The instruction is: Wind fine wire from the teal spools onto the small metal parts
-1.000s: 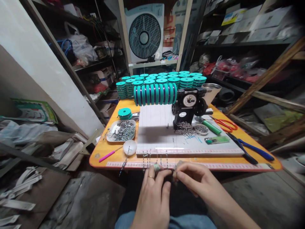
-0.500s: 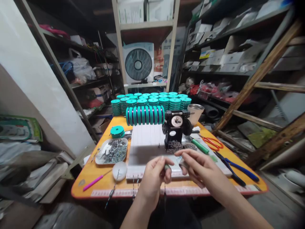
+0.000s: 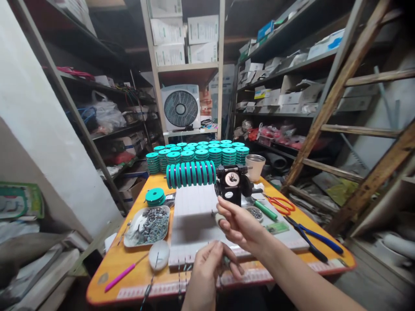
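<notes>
My left hand (image 3: 212, 270) is closed near the table's front edge, fingers curled round something small that I cannot make out. Above and to its right, my right hand (image 3: 238, 224) reaches over the white board (image 3: 194, 222), thumb and fingers pinched together, with a pale wrap on one finger; what it pinches is too small to name. Just behind it stands the black winding machine (image 3: 229, 183), carrying a row of teal spools (image 3: 191, 174). Thin lines run down from the spools over the board. A dish of small metal parts (image 3: 254, 213) lies right of my right hand.
On the left are a white tray of small parts (image 3: 128, 242), a round white dish (image 3: 158, 255) and a pink-handled tool (image 3: 119, 277). Blue-handled pliers (image 3: 319, 239), orange scissors (image 3: 282, 205) and a green-handled tool (image 3: 266, 209) lie right. Stacked teal spools (image 3: 201, 154) stand behind.
My right hand has moved left and forward, nearer the machine. My left hand sits lower in view, and the hands are no longer side by side. The view has tilted up and shifted right.
</notes>
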`<control>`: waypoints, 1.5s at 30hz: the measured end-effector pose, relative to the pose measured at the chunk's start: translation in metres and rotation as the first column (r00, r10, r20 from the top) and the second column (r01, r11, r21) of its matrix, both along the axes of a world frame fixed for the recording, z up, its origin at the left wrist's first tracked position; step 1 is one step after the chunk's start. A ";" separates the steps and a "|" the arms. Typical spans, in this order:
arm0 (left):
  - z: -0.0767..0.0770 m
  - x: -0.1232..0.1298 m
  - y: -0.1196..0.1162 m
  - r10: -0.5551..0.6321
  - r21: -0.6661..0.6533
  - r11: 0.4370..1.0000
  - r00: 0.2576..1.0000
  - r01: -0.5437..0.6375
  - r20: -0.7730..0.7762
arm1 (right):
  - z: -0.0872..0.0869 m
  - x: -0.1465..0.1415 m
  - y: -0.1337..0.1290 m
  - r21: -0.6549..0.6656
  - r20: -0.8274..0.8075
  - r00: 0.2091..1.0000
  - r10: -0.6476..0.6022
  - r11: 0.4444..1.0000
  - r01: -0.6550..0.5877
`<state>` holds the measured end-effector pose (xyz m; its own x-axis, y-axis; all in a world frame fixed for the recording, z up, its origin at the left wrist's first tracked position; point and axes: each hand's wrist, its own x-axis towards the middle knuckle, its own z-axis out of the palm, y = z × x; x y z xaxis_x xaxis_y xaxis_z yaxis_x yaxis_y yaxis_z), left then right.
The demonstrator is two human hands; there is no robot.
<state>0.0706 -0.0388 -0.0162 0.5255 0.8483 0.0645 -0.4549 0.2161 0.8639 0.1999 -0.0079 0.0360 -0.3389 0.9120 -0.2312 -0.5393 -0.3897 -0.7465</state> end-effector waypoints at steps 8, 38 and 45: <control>-0.015 -0.008 -0.014 -0.060 -0.166 0.984 0.998 0.058 -0.008 | 0.002 0.002 0.002 -0.029 -0.014 1.000 -0.004 1.000 0.004; -0.034 -0.017 -0.032 0.021 -0.341 0.939 0.987 0.036 0.159 | -0.043 -0.004 -0.053 0.266 0.625 0.781 0.020 0.935 -0.236; -0.039 -0.013 -0.032 0.066 -0.288 0.957 0.991 -0.031 0.113 | -0.060 -0.010 -0.060 0.303 0.552 0.832 0.045 0.919 -0.251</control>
<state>0.0572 -0.0707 -0.0554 0.4869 0.8647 -0.1235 -0.5672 0.4205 0.7081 0.1896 -0.0676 -0.0235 -0.3968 0.9135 -0.0901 0.0179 -0.0905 -0.9957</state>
